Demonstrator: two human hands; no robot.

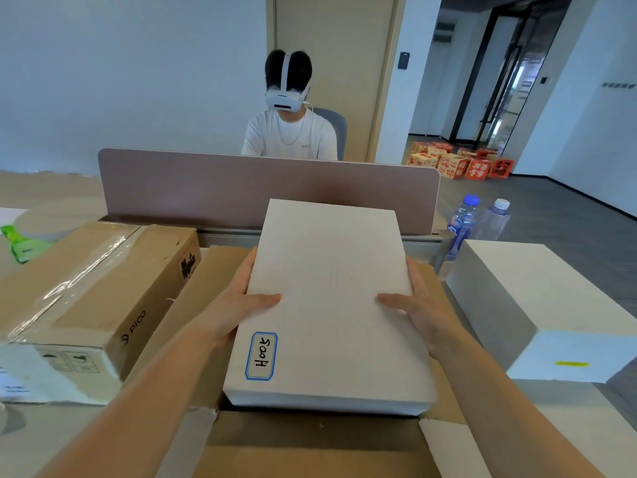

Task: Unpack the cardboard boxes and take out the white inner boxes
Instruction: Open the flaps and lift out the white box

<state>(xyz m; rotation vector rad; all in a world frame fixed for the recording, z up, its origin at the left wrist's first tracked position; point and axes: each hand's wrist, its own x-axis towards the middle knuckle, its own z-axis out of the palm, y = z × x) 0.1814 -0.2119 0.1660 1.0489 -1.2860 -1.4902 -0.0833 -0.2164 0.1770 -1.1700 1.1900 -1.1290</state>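
Sitting on the desk (568,426), the open cardboard box (310,443) has a white inner box (331,305) raised above it. The left hand (238,301) and right hand (417,305) grip its 2 sides, thumbs on top.

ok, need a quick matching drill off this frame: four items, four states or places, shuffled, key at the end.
Items
1. white box with the blue-edged label
2. taped cardboard box
3. second white box
4. water bottles

States or places
A. sealed with clear tape, on the left
B. standing at the far right end of the desk divider
C. held by the left hand and right hand over the open cardboard box
D. resting on the desk at the right, nobody touching it

Pairs: 1-C, 2-A, 3-D, 4-B
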